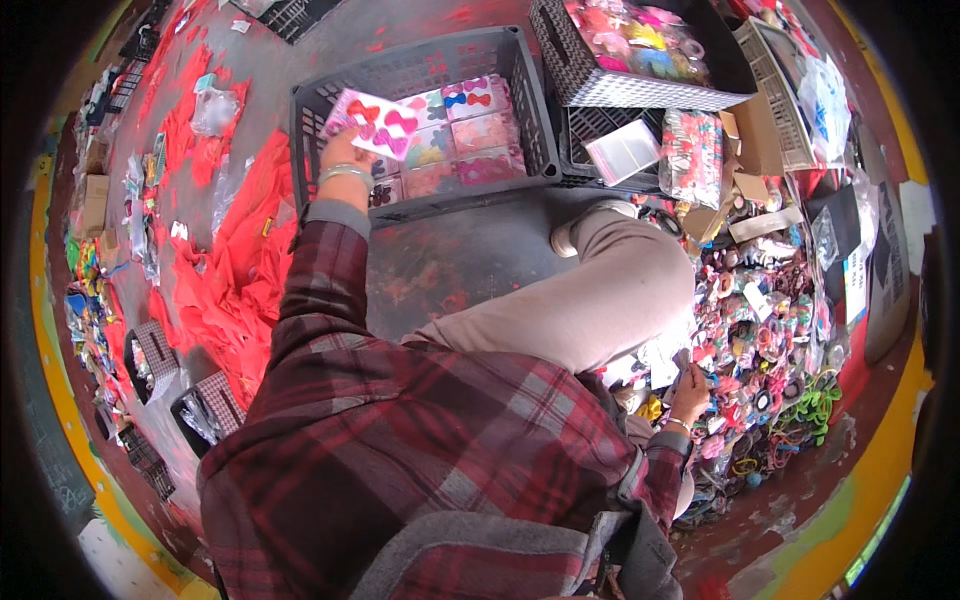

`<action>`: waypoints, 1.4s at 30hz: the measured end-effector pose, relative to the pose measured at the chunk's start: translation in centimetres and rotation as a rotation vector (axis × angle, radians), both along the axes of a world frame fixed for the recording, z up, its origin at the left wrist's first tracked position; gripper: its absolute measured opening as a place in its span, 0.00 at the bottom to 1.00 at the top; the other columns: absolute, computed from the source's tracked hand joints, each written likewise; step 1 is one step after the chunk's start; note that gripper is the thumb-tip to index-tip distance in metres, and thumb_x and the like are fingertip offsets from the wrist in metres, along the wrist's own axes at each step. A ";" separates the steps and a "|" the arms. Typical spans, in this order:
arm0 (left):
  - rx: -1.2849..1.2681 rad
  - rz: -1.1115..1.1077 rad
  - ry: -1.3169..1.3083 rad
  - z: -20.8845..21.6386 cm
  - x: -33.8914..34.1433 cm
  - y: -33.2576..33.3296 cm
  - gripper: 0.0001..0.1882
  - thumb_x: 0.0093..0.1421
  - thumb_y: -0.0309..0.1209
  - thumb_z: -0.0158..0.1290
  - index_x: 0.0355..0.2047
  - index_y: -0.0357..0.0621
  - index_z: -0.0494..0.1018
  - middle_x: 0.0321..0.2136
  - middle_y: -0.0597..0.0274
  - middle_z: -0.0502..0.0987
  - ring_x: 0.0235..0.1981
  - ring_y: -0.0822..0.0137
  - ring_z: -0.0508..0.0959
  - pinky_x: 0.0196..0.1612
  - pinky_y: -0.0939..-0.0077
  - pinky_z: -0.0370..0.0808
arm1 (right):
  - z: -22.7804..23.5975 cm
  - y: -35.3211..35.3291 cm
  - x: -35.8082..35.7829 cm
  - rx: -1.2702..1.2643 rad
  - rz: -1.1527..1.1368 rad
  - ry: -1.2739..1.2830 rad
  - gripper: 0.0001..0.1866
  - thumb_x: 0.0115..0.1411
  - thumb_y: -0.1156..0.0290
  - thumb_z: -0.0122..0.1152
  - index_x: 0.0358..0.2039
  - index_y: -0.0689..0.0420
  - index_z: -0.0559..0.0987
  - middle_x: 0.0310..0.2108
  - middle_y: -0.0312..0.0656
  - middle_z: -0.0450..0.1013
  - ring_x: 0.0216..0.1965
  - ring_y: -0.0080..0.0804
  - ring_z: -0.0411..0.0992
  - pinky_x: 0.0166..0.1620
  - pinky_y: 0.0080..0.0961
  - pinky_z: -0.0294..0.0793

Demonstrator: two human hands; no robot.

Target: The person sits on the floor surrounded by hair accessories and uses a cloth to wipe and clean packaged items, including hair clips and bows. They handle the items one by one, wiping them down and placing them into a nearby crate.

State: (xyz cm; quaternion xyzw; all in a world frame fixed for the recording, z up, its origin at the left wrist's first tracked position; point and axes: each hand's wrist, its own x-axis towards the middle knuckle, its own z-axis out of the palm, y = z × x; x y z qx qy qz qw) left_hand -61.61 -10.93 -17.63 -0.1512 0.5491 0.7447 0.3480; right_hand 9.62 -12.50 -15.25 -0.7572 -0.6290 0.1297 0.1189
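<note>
The left grip (345, 153) is pinching a card (384, 125), extending rightward over the crate (537, 115), with the right grip's (690, 396) state unclear.

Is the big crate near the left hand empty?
Not empty: bow cards lie side by side inside the crate, near the left hand.

One view: left fisheye of a head-worn pair, upright, unmirrored. Looks steeply down over the wearer's maroon-and-grey plaid cloth jacket (420, 410), closest to the lens, filling lower centre. Faces out past the beige cloth trouser leg (580, 300) to the dark grey rectangular slatted plastic crate (540, 120), farther off, top centre. Bare left hand (345, 155) sits upper left, bare right hand (690, 395) lower right. Yellow band (895, 410) bends along the rim.
</note>
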 end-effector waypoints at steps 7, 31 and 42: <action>-0.260 -0.077 -0.104 -8.5 1.5 2.3 0.16 0.53 0.27 0.48 0.44 0.46 0.67 0.34 0.59 0.75 0.38 0.60 0.75 0.39 0.60 0.74 | -0.2 0.6 -2.0 -0.092 -0.044 0.057 0.14 0.51 0.68 0.50 0.36 0.58 0.79 0.32 0.50 0.75 0.34 0.41 0.75 0.38 0.31 0.72; -1.515 -2.070 1.264 -12.0 -0.6 7.9 0.22 0.52 0.40 0.50 0.48 0.50 0.69 0.47 0.52 0.70 0.50 0.56 0.70 0.48 0.64 0.69 | -3.2 0.7 -2.5 -0.324 0.003 -0.060 0.13 0.52 0.64 0.50 0.34 0.56 0.78 0.29 0.48 0.74 0.30 0.43 0.74 0.33 0.31 0.71; -1.104 -1.563 1.431 -15.5 2.6 5.8 0.15 0.45 0.27 0.52 0.36 0.42 0.71 0.36 0.48 0.74 0.42 0.50 0.73 0.44 0.62 0.70 | -2.6 1.5 -3.9 -0.193 0.261 -0.144 0.10 0.51 0.66 0.50 0.26 0.60 0.75 0.25 0.53 0.71 0.28 0.49 0.70 0.32 0.39 0.68</action>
